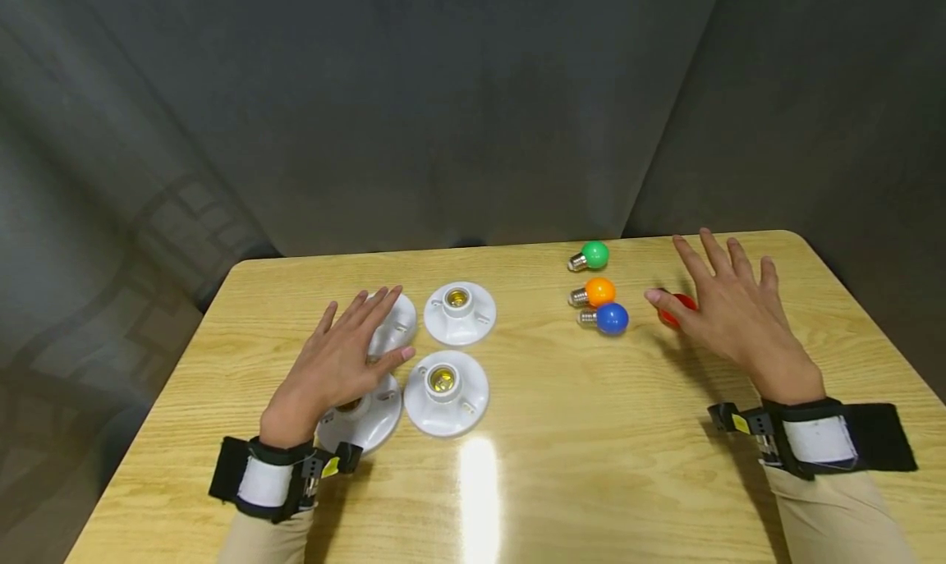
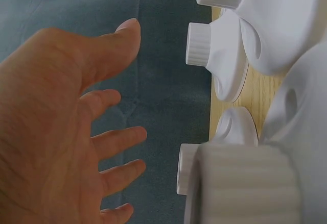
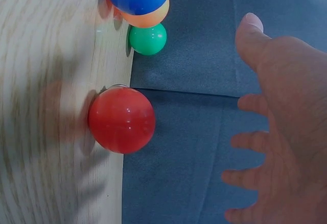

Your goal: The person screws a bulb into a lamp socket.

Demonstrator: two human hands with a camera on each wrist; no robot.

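Note:
My left hand [image 1: 332, 367] hovers with spread fingers over the two left-hand white lamp holders, partly hiding them; one is the near lamp holder [image 1: 373, 420], the other the far lamp holder [image 1: 399, 322]. To its right lie two more, a back lamp holder [image 1: 480, 318] and a front lamp holder [image 1: 461, 404], brass sockets facing up. On the right, my right hand [image 1: 739, 322] hangs with fingers spread above a red bulb [image 3: 121, 120], holding nothing. Left of that hand lie a green bulb [image 1: 594, 254], an orange bulb [image 1: 600, 291] and a blue bulb [image 1: 612, 319] on their sides.
The wooden table [image 1: 547, 465] carries everything, with a bright light reflection near its front middle. A dark grey curtain [image 1: 443, 112] hangs right behind the back edge. Each wrist wears a strapped band with a small camera.

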